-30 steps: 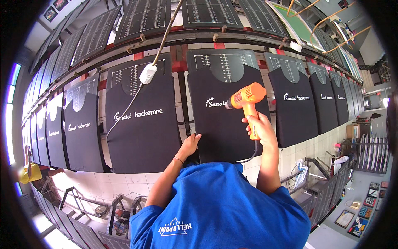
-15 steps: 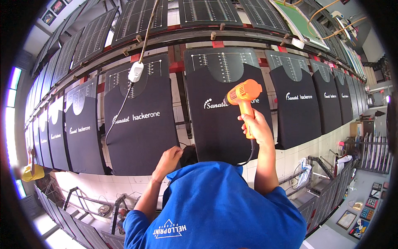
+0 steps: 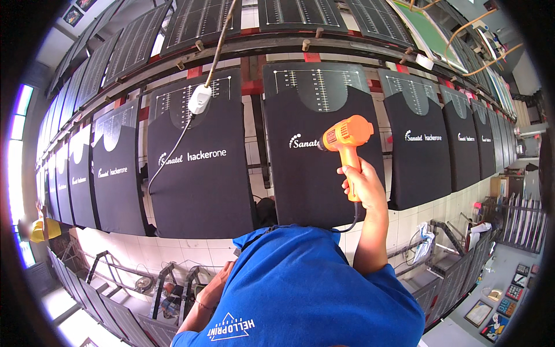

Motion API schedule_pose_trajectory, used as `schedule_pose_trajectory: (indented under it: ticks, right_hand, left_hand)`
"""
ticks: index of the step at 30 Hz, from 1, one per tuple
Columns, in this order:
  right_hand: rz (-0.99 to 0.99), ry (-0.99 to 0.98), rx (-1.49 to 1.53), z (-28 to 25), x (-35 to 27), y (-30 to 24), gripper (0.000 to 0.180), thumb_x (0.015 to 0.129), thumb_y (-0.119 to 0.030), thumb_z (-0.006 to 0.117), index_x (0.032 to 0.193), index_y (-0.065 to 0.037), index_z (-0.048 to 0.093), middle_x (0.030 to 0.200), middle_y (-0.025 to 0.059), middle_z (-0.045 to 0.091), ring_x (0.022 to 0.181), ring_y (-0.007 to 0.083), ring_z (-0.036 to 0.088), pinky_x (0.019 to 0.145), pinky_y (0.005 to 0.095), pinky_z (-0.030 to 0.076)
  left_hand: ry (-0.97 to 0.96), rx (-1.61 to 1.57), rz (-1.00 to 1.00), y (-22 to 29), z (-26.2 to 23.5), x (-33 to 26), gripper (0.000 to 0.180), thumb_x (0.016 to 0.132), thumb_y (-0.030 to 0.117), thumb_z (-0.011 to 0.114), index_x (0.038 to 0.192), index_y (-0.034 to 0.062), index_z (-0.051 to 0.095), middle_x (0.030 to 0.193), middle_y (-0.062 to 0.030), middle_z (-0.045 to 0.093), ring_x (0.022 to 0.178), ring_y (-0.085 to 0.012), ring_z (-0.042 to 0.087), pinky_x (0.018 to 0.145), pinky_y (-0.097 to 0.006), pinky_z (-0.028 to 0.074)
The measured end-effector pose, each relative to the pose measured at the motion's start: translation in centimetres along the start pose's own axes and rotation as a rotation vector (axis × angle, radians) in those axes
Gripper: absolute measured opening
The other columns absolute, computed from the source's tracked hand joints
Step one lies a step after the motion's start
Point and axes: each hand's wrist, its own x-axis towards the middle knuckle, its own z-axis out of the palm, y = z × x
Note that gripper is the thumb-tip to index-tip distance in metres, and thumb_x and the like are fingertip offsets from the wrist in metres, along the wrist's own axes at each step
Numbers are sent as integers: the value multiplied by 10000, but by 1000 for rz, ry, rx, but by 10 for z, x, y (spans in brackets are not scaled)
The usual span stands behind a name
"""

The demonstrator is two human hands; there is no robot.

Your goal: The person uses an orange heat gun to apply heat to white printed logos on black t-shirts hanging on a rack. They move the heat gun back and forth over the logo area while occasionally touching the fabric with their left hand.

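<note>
An orange heat gun (image 3: 350, 132) is in my right hand (image 3: 367, 185), fingers wrapped round its handle. Its dark nozzle points left, over the white print of a black T-shirt (image 3: 318, 191) that lies stretched on a printing board (image 3: 317, 87) with scale marks. The gun's body hides part of that print, and its dark cord runs down from the handle. Low beside my blue shirt is my left hand (image 3: 218, 281), its fingers mostly hidden at the cloth. Left of the gun, another printed black T-shirt (image 3: 199, 196) covers its own board.
A white socket block (image 3: 199, 99) hangs on a cord over the left shirt. More boards with black shirts stretch off to both sides, and a wooden rail (image 3: 254, 51) runs behind them. A person in yellow (image 3: 45, 229) is at the far left.
My left hand has drawn back and down from the lower edge of the boards to my shirt's side. The heat gun stays over the same shirt while the view shifts slightly.
</note>
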Motion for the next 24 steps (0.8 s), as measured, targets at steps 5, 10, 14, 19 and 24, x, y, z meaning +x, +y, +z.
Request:
schedule_pose_trajectory:
  ticks: [5, 10, 14, 19, 24]
  right_hand:
    - [-15, 8, -36, 5, -1, 0, 313, 922, -167, 574, 1172, 15, 530, 922, 69, 626, 599, 96, 583, 526, 247, 507]
    - [-11, -14, -3, 8, 0, -3, 296, 922, -173, 577, 1153, 8, 538, 920, 69, 627, 594, 97, 586, 523, 250, 510]
    - [10, -37, 18, 7, 1, -3, 297, 927, -165, 572, 1162, 14, 536, 928, 74, 632, 611, 95, 585, 526, 251, 510]
    - [-3, -4, 0, 13, 3, -1, 300, 929, -156, 570, 1178, 9, 537, 927, 73, 631, 610, 96, 579, 532, 247, 508]
    - [-28, -12, 7, 16, 6, 1, 307, 927, -153, 573, 1186, 8, 536, 931, 75, 631, 615, 97, 577, 527, 242, 503]
  left_hand:
    - [53, 201, -86, -28, 37, -14, 277, 896, 155, 546, 1122, -3, 575, 918, -197, 621, 832, -380, 610, 729, -440, 489]
    - [96, 278, -121, -48, 62, -22, 287, 895, 156, 547, 1134, -2, 569, 924, -197, 620, 837, -378, 609, 732, -441, 489]
    - [119, 301, -137, -54, 73, -27, 296, 894, 157, 548, 1143, -2, 565, 929, -197, 620, 840, -377, 608, 734, -441, 488]
    - [127, 326, -142, -60, 80, -24, 306, 893, 159, 550, 1154, -2, 559, 936, -196, 619, 845, -376, 607, 737, -442, 488]
    - [149, 334, -163, -60, 91, -32, 317, 892, 160, 552, 1165, -1, 554, 942, -196, 618, 849, -375, 607, 740, -443, 487]
